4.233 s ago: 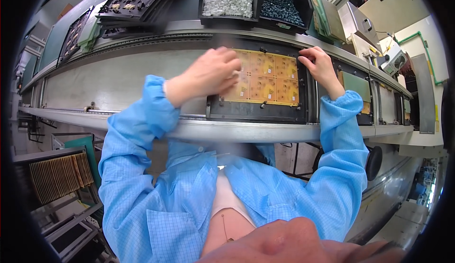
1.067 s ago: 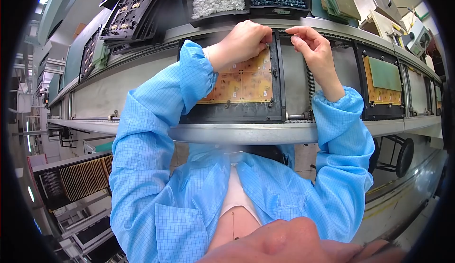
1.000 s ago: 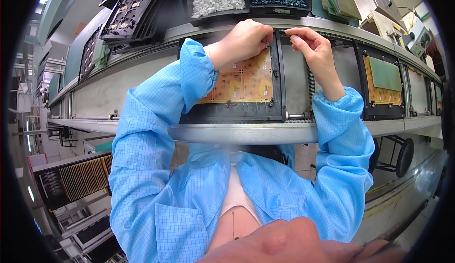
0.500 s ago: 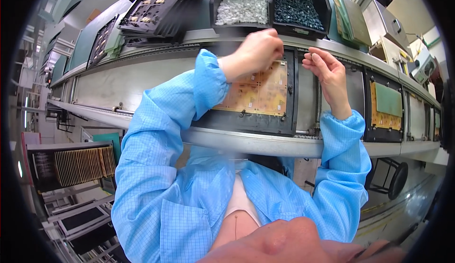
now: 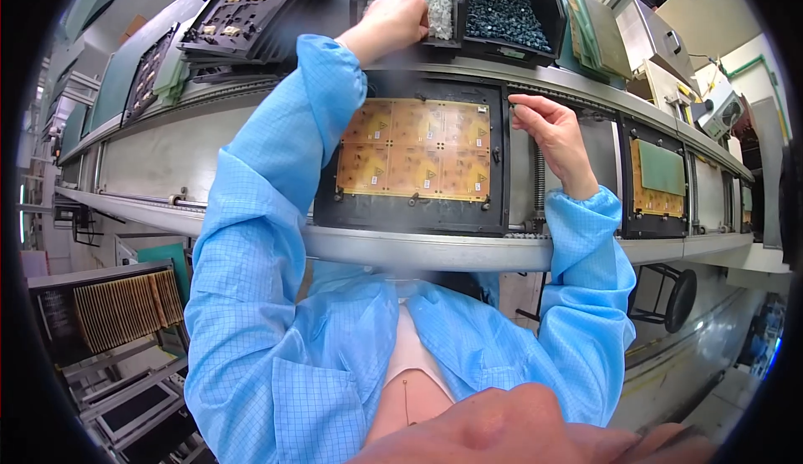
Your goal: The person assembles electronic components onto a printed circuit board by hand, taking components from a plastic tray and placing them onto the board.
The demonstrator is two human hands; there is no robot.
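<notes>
My left hand (image 5: 393,22) is over the near part of a black bin of small white parts (image 5: 435,0), its fingers curled and their tips hidden. My right hand (image 5: 552,134) is closed in a pinch beside the right edge of a black carrier frame (image 5: 410,213). A tiny dark part (image 5: 512,105) shows at its fingertips, too small to name. Between my arms, the frame holds an orange-yellow circuit board panel (image 5: 414,150), divided into several sections with printed marks and small white labels.
Beside the white parts stands a bin of dark blue parts (image 5: 506,21). Stacked black trays (image 5: 251,12) lie at the far left. A metal rail (image 5: 435,251) runs along the near side. Further right, another carrier holds a board under a green sheet (image 5: 661,167).
My left hand has moved from above the board panel up and left to the bin of white parts. My right hand stays pinched near the frame's right edge, its fingers slightly more extended.
</notes>
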